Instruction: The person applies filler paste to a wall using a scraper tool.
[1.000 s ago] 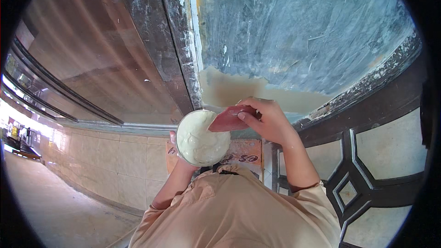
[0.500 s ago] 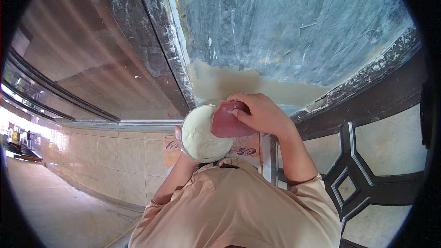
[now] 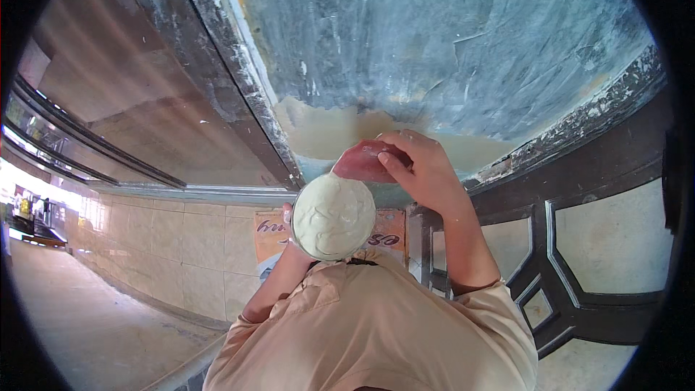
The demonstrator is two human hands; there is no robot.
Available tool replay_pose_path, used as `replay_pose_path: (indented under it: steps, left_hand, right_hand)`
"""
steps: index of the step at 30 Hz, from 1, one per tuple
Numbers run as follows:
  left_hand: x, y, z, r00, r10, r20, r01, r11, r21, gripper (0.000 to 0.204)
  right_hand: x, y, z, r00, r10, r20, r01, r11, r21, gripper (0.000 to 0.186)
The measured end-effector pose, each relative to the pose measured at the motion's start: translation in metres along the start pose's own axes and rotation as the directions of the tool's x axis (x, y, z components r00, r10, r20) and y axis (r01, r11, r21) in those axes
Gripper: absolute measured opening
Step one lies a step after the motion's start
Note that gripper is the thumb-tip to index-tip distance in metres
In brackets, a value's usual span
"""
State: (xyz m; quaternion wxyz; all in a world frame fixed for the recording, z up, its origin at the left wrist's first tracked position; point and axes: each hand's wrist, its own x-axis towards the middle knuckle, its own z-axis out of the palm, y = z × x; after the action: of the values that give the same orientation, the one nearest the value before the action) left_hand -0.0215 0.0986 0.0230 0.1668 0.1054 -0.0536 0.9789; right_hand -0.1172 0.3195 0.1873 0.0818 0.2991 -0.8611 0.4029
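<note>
Scraper [image 3: 364, 163] in closed right hand [image 3: 426, 172]

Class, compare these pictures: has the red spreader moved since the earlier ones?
Yes: the red spreader has moved up the picture, toward the beige patch on the blue-grey surface.

Round bowl [image 3: 299, 241] full of pale paste [image 3: 337, 217], red scraper [image 3: 360, 164] at its rim

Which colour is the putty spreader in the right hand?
The putty spreader is dull red; best seen in the head view.
</note>
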Motion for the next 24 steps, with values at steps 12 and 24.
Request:
replay_pose_path:
  steps: [12,24]
  left_hand:
    - [0.019,-0.036,-0.014,0.94,-0.001,-0.34,0.135,0.918,0.372,0.114]
    - [0.013,-0.056,-0.042,0.966,0.007,-0.26,0.033,0.988,0.149,0.115]
  right_hand:
    - [-0.052,0.096,-0.018,0.953,0.259,-0.16,-0.205,0.934,0.291,0.018]
    - [-0.019,0.078,-0.034,0.888,-0.085,-0.452,0.046,0.994,-0.095,0.015]
